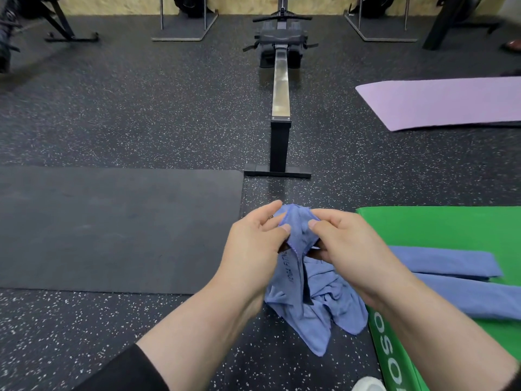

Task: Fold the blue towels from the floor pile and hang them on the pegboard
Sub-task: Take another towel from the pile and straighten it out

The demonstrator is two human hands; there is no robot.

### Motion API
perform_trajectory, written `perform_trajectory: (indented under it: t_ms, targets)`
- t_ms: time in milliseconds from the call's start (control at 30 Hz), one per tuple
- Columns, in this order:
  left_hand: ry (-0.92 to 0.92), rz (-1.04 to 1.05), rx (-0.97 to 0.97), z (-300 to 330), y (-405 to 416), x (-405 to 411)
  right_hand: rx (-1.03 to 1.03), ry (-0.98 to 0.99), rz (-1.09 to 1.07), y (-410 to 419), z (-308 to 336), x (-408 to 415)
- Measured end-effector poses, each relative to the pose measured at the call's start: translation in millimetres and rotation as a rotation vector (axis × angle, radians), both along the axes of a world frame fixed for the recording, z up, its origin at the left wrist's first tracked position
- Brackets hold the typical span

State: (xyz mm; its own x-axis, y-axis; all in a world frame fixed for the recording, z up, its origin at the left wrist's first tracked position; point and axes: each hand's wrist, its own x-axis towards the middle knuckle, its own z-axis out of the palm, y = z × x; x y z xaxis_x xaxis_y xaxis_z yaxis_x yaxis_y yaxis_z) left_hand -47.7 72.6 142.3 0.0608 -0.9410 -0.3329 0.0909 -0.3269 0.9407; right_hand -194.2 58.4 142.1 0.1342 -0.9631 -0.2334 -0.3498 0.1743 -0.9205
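Above the speckled floor [169, 114], a blue towel [307, 300] is pinched at its top edge by 2 hands.

The cloth is gripped between thumb and curled fingers of the left hand [253, 244] and the right hand [346, 244], its bunched top between both thumbs, the rest hanging crumpled below. 2 folded towels [451, 263] are laid on the green mat [439, 224] just beside.
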Motion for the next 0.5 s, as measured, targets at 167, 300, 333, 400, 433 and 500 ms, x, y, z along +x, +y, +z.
perform_trajectory:
  t_ms: [167,300,333,400,433,500]
  targets:
    - [-0.295,0.079,-0.151,4,-4,6,-0.043,0.034,-0.001,1,-4,1]
    - [-0.422,0.003,-0.257,8,4,-4,-0.022,-0.059,0.046,2,-6,4]
    - [-0.435,-0.017,-0.274,10,6,-6,0.01,-0.12,0.039,2,-6,4]
    - [-0.484,-0.091,-0.314,13,10,-8,0.064,-0.229,0.02,1,-7,1]
    - [-0.512,-0.147,-0.333,14,11,-8,0.083,-0.271,0.009,1,-6,-1]
    - [-0.526,-0.275,-0.323,15,14,-10,0.079,-0.319,0.012,1,-1,-4]
